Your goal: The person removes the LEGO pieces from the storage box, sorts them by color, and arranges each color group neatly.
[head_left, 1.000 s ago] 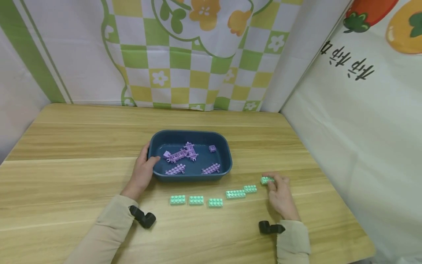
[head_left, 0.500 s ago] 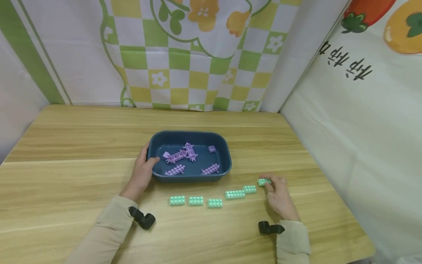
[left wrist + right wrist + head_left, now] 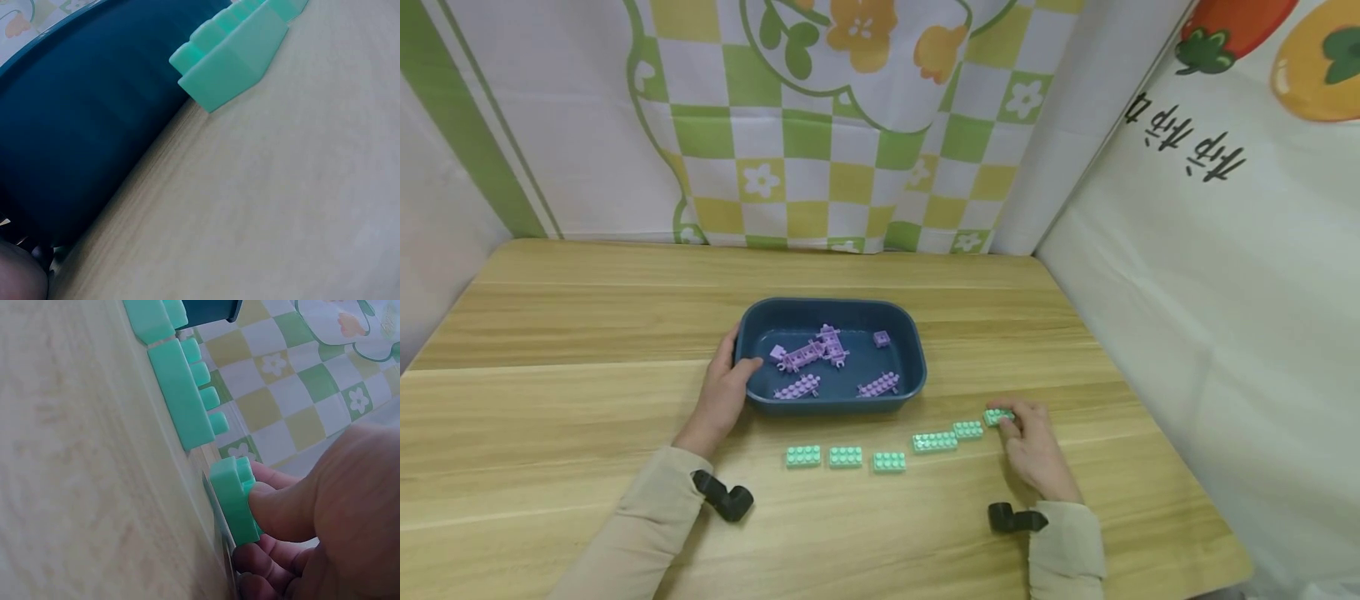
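My left hand (image 3: 722, 398) grips the left end of a dark blue bin (image 3: 835, 405), thumb over its rim. Inside the bin lie several purple toy pieces (image 3: 802, 356). With thumb and fingers, my right hand (image 3: 1036, 446) pinches a mint-green building brick (image 3: 996, 417) close over the table. In the right wrist view the thumb presses the studded side of that brick (image 3: 230, 499). Just left of it sit a small green brick (image 3: 967, 430) and a longer one (image 3: 935, 442), their corners meeting. Further left, three green bricks (image 3: 846, 457) stand in a spaced row in front of the bin.
The wooden table (image 3: 587, 308) extends to both sides of the bin. A checked green and yellow curtain (image 3: 850, 167) hangs behind the far edge, and a white printed sheet (image 3: 1225, 275) covers the right side.
My right hand has moved the pinched brick slightly left and toward me, nearer to the small green brick. My left hand stays on the bin.
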